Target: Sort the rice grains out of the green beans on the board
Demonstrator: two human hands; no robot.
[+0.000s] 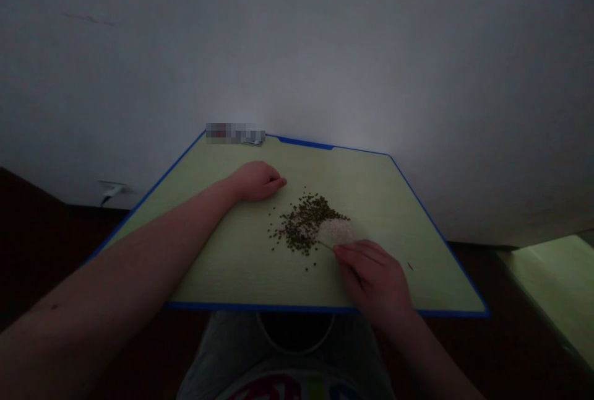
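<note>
A loose pile of small dark green beans (pixel 304 223) lies in the middle of a pale green desk (pixel 223 264) with a blue edge. A patch of white grains (pixel 338 230) sits at the pile's right side. My right hand (pixel 374 279) rests just below the grains, fingers pinched on a thin stick whose tip touches the pile. My left hand (pixel 257 181) lies on the desk to the upper left of the beans, fingers loosely curled, nothing visible in it.
A white wall stands right behind the desk. A small blurred object (pixel 236 133) lies at the desk's far edge. A second pale green desk (pixel 557 282) is at the right. A single dark speck (pixel 410 267) lies right of my hand.
</note>
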